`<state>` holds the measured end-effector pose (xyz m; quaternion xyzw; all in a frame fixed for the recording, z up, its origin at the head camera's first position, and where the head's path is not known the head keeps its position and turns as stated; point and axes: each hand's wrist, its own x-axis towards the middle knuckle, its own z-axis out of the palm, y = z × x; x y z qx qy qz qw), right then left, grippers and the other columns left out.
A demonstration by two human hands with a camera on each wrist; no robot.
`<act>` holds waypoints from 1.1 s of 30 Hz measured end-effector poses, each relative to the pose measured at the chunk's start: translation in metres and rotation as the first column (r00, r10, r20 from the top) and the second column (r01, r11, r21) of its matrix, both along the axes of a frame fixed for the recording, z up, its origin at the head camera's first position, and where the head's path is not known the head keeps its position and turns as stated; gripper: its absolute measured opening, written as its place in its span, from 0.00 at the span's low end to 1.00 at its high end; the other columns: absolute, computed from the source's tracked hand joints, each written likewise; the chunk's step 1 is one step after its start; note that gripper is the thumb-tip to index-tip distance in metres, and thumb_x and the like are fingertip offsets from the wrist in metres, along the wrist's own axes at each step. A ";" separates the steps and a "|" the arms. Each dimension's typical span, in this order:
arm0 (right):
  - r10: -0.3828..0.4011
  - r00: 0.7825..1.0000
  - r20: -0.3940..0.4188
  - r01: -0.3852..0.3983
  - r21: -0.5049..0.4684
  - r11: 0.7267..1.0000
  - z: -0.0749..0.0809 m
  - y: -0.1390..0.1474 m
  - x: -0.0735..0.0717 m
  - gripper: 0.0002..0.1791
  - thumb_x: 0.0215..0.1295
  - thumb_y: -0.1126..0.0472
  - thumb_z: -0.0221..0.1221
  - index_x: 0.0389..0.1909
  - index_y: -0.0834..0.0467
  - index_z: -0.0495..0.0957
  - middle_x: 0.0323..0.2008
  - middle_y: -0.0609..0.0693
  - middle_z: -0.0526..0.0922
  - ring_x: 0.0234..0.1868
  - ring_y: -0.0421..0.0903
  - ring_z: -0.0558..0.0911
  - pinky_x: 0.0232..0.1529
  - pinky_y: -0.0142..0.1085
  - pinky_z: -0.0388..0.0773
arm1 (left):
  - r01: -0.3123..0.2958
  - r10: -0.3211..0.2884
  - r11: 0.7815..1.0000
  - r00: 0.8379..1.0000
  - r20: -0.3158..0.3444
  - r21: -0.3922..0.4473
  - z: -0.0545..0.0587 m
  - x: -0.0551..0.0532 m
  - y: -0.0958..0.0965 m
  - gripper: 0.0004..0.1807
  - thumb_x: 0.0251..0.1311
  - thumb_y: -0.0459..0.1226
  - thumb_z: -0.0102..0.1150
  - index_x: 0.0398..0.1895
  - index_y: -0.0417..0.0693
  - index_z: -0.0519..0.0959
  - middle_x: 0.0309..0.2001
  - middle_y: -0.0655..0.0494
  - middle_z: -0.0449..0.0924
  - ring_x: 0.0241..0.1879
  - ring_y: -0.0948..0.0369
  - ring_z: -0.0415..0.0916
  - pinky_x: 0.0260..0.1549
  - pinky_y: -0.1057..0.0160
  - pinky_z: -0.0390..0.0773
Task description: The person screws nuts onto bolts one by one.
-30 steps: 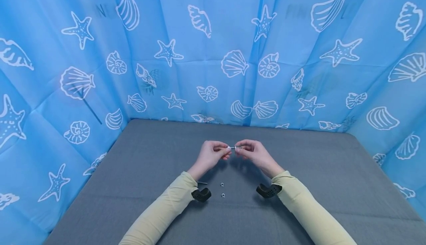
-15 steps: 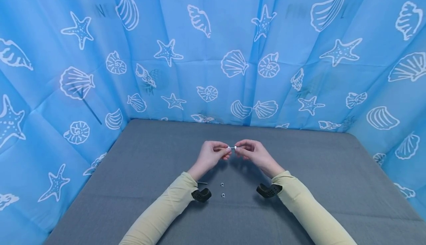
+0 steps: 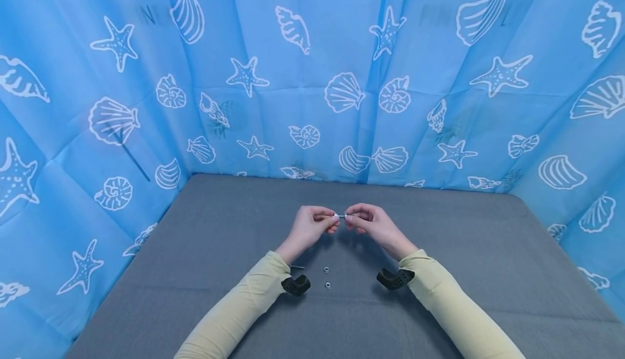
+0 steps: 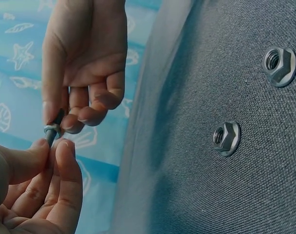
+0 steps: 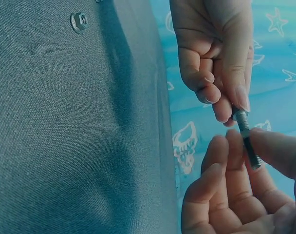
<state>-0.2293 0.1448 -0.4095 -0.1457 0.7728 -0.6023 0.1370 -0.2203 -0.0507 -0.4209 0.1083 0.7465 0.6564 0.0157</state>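
Pinching bolt point(image 5: 242, 120) by head end, up off table point(image 3: 439, 315): left hand point(image 3: 312, 223). Right hand point(image 3: 375, 223) pinching nut point(image 4: 51, 128) around bolt. Should handle light, rigid, hardly fragile, perhaps slick; best held at head and nut's flats.

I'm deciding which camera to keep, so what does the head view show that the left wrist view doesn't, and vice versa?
Only the head view shows the thin rod beside the left sleeve, and the black wrist devices.

Only the left wrist view shows the threads inside the loose nuts.

Both show the left hand and right hand holding the bolt, those nuts, the gray table and the shell-patterned curtain.
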 end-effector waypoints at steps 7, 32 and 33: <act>0.002 0.999 0.032 -0.001 -0.027 1.000 -0.001 -0.001 -0.002 0.19 0.73 0.58 0.52 0.47 0.73 0.72 0.35 0.60 0.81 0.36 0.47 0.81 0.36 0.38 0.79 | -0.004 0.004 1.000 1.000 0.004 -0.017 0.000 0.000 0.001 0.06 0.60 0.30 0.62 0.37 0.34 0.82 0.29 0.48 0.84 0.28 0.56 0.83 0.34 0.51 0.84; 0.017 1.000 0.007 -0.017 0.006 1.000 -0.001 0.001 0.000 0.17 0.71 0.58 0.55 0.52 0.68 0.72 0.41 0.64 0.81 0.40 0.49 0.81 0.44 0.49 0.78 | -0.004 0.004 1.000 1.000 0.010 0.001 -0.001 0.001 0.001 0.06 0.60 0.29 0.62 0.37 0.33 0.82 0.29 0.48 0.85 0.28 0.56 0.83 0.36 0.48 0.83; 0.015 1.000 0.000 -0.015 0.010 1.000 -0.001 0.001 0.000 0.17 0.70 0.58 0.56 0.51 0.68 0.72 0.41 0.65 0.81 0.40 0.49 0.81 0.44 0.49 0.78 | -0.004 0.004 1.000 1.000 0.011 0.000 -0.001 0.001 0.001 0.06 0.61 0.30 0.62 0.37 0.33 0.82 0.29 0.48 0.85 0.29 0.57 0.83 0.36 0.48 0.83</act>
